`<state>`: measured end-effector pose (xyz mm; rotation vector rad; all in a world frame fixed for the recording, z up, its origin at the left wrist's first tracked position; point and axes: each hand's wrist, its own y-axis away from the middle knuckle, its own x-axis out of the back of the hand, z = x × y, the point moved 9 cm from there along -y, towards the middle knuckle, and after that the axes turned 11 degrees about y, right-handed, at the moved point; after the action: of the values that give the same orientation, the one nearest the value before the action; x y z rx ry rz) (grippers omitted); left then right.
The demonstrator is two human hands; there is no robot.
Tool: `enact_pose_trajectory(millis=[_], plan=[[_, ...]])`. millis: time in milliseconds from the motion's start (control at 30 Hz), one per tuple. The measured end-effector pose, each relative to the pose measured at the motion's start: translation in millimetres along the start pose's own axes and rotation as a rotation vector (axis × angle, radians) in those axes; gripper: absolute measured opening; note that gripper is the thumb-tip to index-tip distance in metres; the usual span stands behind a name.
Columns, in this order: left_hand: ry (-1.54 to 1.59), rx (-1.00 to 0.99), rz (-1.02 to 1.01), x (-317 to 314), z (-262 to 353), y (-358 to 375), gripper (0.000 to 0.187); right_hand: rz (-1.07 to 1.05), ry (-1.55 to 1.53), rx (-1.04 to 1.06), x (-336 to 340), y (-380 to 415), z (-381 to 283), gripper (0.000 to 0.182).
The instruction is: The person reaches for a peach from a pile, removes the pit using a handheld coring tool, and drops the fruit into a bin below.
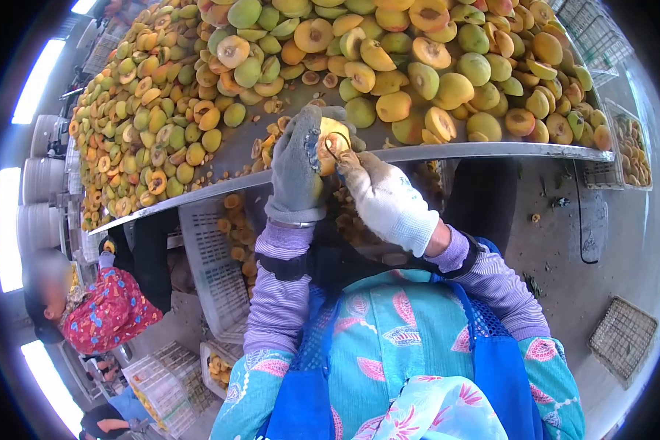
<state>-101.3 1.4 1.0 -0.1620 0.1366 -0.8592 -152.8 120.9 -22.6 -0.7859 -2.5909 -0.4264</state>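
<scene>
My left hand (297, 172), in a grey glove, is closed around a yellow peach half (333, 139) just above the table's front edge. The cut side is turned toward my right hand (392, 202), which wears a white glove. Its fingers grip a pitting tool with a thin curved metal loop (327, 146); the loop lies against the peach flesh. Most of the tool's handle is hidden in the glove. Behind both hands, a large pile of halved peaches (455, 89) covers much of the metal table (308, 95), many with stones still showing.
The table's metal rim (491, 150) runs across in front of me. A white crate (213, 257) with peach pieces stands below at left. Another person in a red patterned top (114, 308) works farther left. On the floor at right lies a wire-like basket (623, 339).
</scene>
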Motion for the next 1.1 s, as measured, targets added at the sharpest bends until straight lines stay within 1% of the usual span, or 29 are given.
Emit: enact_pose_trajectory(millis=[33,67,133,167,233,267,300,367,400,433,467,500,567,600,633,700,733,800,833,900,933,967,1000,1033,1100], plan=[[0.412,0.208,0.093,2,-20,2,0.031,0.002,-0.026,0.013,-2,1,-2,0.047],[0.415,0.208,0.095,1,-17,2,0.031,0.001,-0.023,0.012,-4,2,-5,0.047],[0.402,0.265,0.121,0,-14,2,0.033,-0.037,-0.25,-0.009,-8,4,-14,0.05],[0.405,0.264,0.125,2,-18,2,0.033,-0.04,-0.247,-0.008,-14,4,-14,0.05],[0.418,0.258,0.102,2,-27,6,0.032,-0.014,-0.321,-0.064,-30,4,0,0.051],[0.42,0.257,0.102,3,-26,7,0.032,-0.047,-0.392,-0.121,-42,3,11,0.049],[0.445,0.29,0.093,1,-27,9,0.033,-0.046,-0.389,-0.118,-45,2,13,0.049],[0.466,0.332,0.086,3,-30,8,0.033,0.042,-0.363,-0.045,-41,4,10,0.051],[0.406,0.349,-0.041,-1,-28,2,0.034,0.036,-0.367,-0.051,-43,7,11,0.051],[0.345,0.356,-0.167,-7,-23,-1,0.036,-0.038,-0.418,-0.078,-48,8,12,0.051],[0.119,0.317,-0.242,-8,-15,-2,0.039,-0.112,-0.464,-0.096,-52,7,12,0.051],[0.114,0.312,-0.233,-6,-14,-3,0.039,-0.12,-0.465,-0.089,-46,8,10,0.051],[0.336,0.517,-0.168,-4,-27,-3,0.039,-0.578,-1.105,-0.32,-72,26,-4,0.05],[0.391,0.52,-0.178,-7,-27,-1,0.038,-0.494,-1.096,-0.361,-78,24,0,0.05],[0.394,0.524,-0.178,-9,-28,-2,0.038,-0.492,-1.096,-0.365,-82,25,-1,0.05],[0.142,0.38,-0.324,-21,-22,-10,0.039,-0.196,-0.609,-0.347,-61,18,18,0.051],[0.148,0.373,-0.324,-24,-23,-9,0.039,-0.193,-0.602,-0.345,-55,18,17,0.051],[0.171,0.284,-0.251,-22,-20,-14,0.041,-0.455,-1.02,-0.405,-62,28,0,0.048],[0.172,0.276,-0.253,-23,-19,-17,0.041,-0.452,-1.016,-0.399,-63,25,1,0.048],[0.249,0.418,-0.332,-29,-33,-13,0.043,-0.652,-1.437,-0.404,-79,31,-10,0.048],[0.305,0.386,-0.346,-30,-34,-10,0.043,-0.758,-1.693,-0.405,-82,32,-19,0.046],[0.358,0.343,-0.357,-30,-32,-10,0.044,-0.853,-1.822,-0.278,-77,33,-33,0.043],[0.754,0.56,-0.256,-32,-41,0,0.045,-0.891,-1.843,-0.251,-77,35,-40,0.044],[0.744,0.552,-0.257,-32,-37,0,0.045,-0.924,-1.867,-0.22,-75,37,-47,0.044],[0.808,0.516,-0.169,-26,-33,5,0.043,-1.041,-1.891,-0.328,-75,42,-42,0.044]])
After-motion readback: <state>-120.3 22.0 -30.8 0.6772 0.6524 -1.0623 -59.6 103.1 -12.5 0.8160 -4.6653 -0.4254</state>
